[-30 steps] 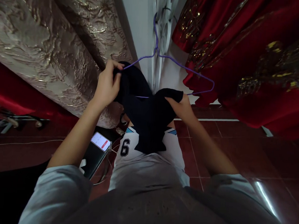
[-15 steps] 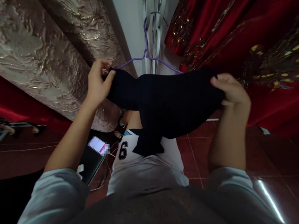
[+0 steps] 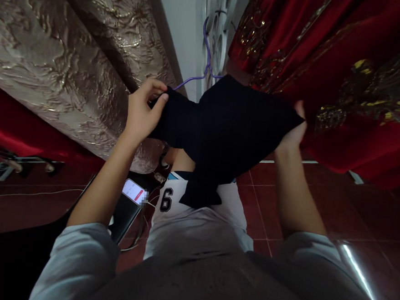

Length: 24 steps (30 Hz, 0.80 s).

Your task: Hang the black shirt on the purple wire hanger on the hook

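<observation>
A dark navy garment [image 3: 236, 125] is stretched between my two hands, its lower part hanging over my lap. Behind its top edge, a purple hanger [image 3: 191, 79] hooks up toward a pale metal scrollwork; the fabric hides most of the hanger's right arm. My left hand [image 3: 144, 109] pinches the garment's upper left end between thumb and fingers, close to the hanger's left arm. At the opposite side, my right hand [image 3: 294, 133] holds up the right corner from behind, with most of its fingers covered by cloth and one digit showing above the edge.
Textured beige-gold drapery [image 3: 99, 70] hangs at the left, and red cloth with gold sequins [image 3: 296, 47] at the right. A lit phone [image 3: 134, 192] with a white cable lies on a black surface [image 3: 123, 217] beside my left leg. The floor [image 3: 306, 194] has red tiles.
My right hand has moved inward and turned, from gripping the garment's right edge with the thumb in front to behind the cloth. The garment's upper middle has risen over the hanger's right arm.
</observation>
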Each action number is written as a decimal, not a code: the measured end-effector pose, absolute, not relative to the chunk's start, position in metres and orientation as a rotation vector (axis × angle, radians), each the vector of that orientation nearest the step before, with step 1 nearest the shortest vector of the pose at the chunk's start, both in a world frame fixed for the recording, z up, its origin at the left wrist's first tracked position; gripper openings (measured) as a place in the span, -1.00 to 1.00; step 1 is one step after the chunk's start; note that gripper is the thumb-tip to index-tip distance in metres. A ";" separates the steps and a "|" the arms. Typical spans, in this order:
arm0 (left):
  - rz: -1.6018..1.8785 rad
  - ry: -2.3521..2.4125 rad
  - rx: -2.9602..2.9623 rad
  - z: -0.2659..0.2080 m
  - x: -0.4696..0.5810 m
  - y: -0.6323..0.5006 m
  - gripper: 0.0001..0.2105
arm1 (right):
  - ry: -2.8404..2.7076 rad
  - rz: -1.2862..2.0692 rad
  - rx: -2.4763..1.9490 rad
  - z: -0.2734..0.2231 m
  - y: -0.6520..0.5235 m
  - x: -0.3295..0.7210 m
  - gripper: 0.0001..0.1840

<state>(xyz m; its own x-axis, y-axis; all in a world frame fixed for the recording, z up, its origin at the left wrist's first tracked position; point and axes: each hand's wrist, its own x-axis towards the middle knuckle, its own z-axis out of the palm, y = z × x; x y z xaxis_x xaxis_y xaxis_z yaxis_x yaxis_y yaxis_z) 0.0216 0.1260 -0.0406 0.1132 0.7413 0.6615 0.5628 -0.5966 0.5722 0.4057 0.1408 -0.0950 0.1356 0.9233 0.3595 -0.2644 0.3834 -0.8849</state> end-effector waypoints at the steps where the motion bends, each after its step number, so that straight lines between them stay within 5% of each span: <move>1: 1.473 1.299 2.210 -0.039 0.026 0.127 -0.72 | -1.035 0.987 -0.699 -0.091 0.142 0.409 -0.42; 10: 1.470 1.362 2.282 -0.044 0.048 0.162 -0.85 | -1.284 0.677 -0.903 -0.027 0.106 0.382 -0.31; 16: 1.471 1.400 2.293 -0.051 0.039 0.175 -0.93 | -1.241 0.803 -0.947 -0.032 0.104 0.359 -0.40; 19: 1.543 1.396 2.258 -0.049 0.033 0.172 -0.97 | -1.436 1.146 -0.696 -0.034 0.098 0.364 -0.39; 22: 1.571 1.221 2.252 -0.043 0.027 0.158 -0.82 | -1.898 1.558 -0.608 -0.043 0.085 0.366 -0.49; 24: 1.556 0.978 2.283 -0.035 0.027 0.142 -0.66 | -2.016 1.423 -0.763 -0.056 0.079 0.358 -0.62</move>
